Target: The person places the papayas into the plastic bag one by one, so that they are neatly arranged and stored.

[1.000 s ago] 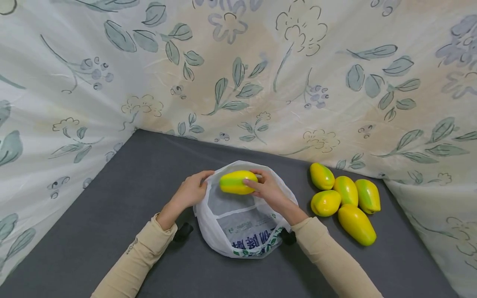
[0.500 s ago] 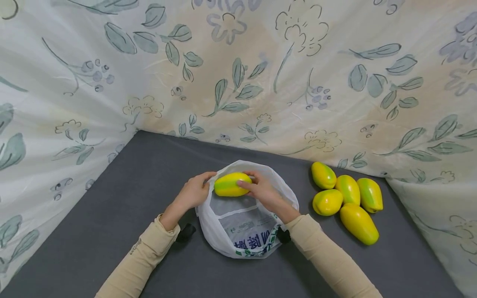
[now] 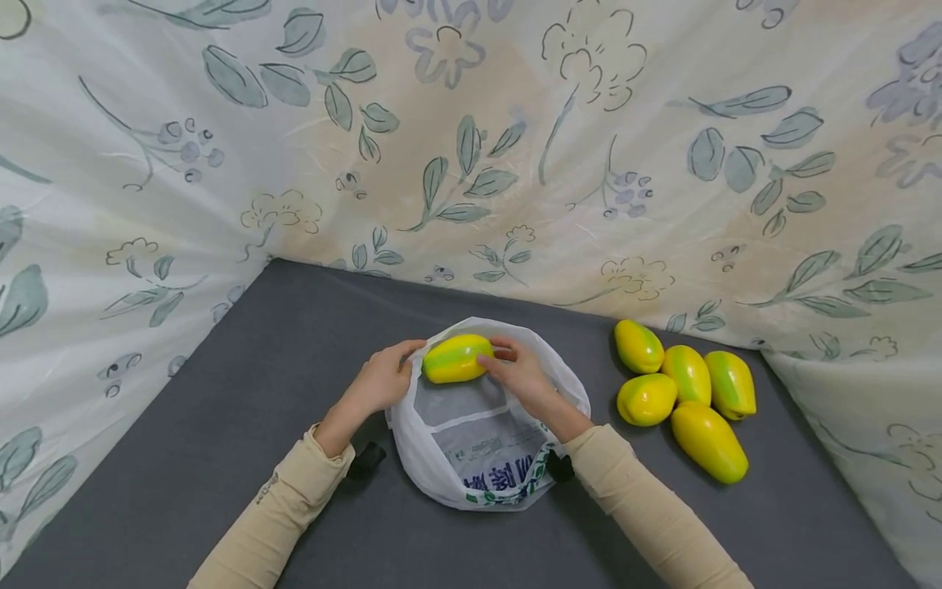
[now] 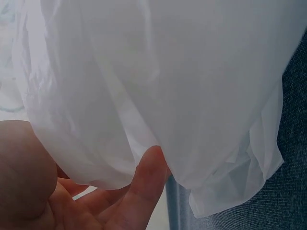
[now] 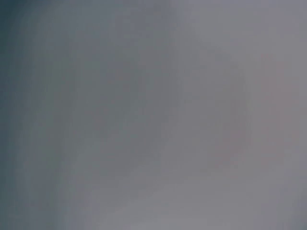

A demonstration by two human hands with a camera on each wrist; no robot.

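Note:
A white plastic bag (image 3: 412,458) with blue lettering stands with its mouth spread wide in the head view. My left hand (image 3: 379,380) pinches its left rim; thumb and fingers (image 4: 148,167) show on the thin plastic in the left wrist view. Inside the bag, at the far left, lies a yellow papaya (image 3: 456,358) with a green streak. My right hand (image 3: 524,380) reaches over the bag's right side, its fingers loosely spread and its thumb tip at the papaya's right end. The right wrist view is a pale blur.
Several more papayas (image 3: 688,376) lie grouped on the dark grey cloth (image 3: 324,319) right of the bag. A floral curtain (image 3: 471,147) rises behind and at both sides. A small black object (image 3: 366,460) sits under the left wrist.
The right hand has carried the papaya left within the bag's mouth. Since then its grip has loosened and the fingers have drawn back to the right. The left hand stays at the rim.

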